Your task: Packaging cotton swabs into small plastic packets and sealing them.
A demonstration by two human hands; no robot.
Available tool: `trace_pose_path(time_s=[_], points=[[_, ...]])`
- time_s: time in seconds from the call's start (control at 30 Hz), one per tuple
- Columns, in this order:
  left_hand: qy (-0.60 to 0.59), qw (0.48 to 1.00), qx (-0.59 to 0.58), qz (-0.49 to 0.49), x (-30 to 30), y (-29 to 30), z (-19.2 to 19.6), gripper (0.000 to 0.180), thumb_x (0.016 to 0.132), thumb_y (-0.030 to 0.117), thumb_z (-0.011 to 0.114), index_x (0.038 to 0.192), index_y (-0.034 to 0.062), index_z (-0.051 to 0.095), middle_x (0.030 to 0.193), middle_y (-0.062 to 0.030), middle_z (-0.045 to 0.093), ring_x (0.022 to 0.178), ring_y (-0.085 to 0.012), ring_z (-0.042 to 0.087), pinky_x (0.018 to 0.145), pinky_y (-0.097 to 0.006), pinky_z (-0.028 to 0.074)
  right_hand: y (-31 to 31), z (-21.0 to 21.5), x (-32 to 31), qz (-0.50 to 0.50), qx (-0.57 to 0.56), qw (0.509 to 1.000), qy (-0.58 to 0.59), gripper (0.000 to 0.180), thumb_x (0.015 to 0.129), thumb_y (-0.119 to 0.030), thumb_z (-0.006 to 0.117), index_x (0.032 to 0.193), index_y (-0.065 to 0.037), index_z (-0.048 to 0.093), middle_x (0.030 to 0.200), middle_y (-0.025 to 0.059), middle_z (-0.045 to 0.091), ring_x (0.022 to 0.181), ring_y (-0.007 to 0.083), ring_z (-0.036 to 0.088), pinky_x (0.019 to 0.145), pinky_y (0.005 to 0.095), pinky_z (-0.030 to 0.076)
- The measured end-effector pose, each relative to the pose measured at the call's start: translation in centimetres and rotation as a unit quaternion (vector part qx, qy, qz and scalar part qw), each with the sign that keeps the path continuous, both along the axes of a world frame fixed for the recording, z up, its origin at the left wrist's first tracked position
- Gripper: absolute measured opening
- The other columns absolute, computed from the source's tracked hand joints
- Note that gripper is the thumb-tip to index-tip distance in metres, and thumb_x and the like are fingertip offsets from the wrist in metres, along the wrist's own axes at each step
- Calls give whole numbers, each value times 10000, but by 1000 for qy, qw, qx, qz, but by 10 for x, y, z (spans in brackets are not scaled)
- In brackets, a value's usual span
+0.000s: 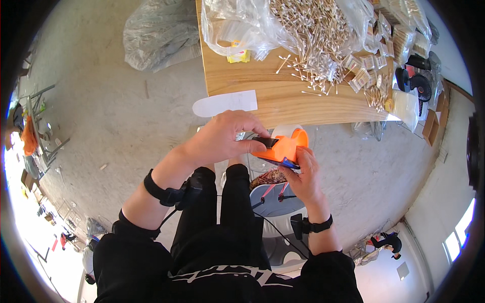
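Here, two hands hold an orange tape dispenser (287, 148) up near the front edge of a wooden table (232, 76).
The left hand (233, 132) pinches its dark end, thumb against fingers; the right hand (304, 174) grips the opposite side. Beyond lie a white paper strip (226, 104), then heaped cotton swabs (318, 30).

Your left hand (227, 135) pinches the black end of an orange tape dispenser (286, 148), your right hand (305, 177) grips the opposite side — and beyond, cotton swabs (314, 35) sprawl across the wooden table (230, 76)!
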State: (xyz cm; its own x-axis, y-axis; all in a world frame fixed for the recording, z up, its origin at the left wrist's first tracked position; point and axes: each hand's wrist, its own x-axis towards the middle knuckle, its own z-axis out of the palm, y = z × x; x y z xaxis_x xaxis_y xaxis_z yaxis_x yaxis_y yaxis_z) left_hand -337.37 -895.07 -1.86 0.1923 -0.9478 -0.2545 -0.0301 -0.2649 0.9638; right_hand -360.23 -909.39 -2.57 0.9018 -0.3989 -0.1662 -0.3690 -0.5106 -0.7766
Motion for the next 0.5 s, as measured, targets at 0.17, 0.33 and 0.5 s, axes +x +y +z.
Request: trace_pose_path(time_s=[0.17, 0.33, 0.5], points=[[57, 998, 7, 19, -6, 15, 2, 200, 834, 76, 710, 1018, 8, 674, 965, -88, 689, 906, -190, 649, 818, -305, 501, 2, 12, 4, 37, 20, 999, -1, 325, 681, -123, 796, 880, -3, 568, 860, 162, 617, 845, 369, 585, 777, 423, 467], [177, 979, 102, 21, -9, 19, 0, 185, 852, 71, 703, 1022, 7, 672, 954, -61, 689, 889, -120, 627, 797, -274, 503, 4, 17, 4, 64, 94, 993, 44, 321, 677, -116, 797, 860, -6, 557, 866, 160, 612, 851, 368, 576, 765, 413, 467], [208, 969, 117, 59, -9, 24, -6, 165, 855, 50, 700, 1012, 14, 664, 907, -30, 675, 822, -80, 606, 769, -236, 501, 8, 21, 7, 50, 130, 988, 71, 324, 675, -111, 799, 853, -10, 548, 833, 150, 586, 828, 364, 564, 736, 408, 460]])
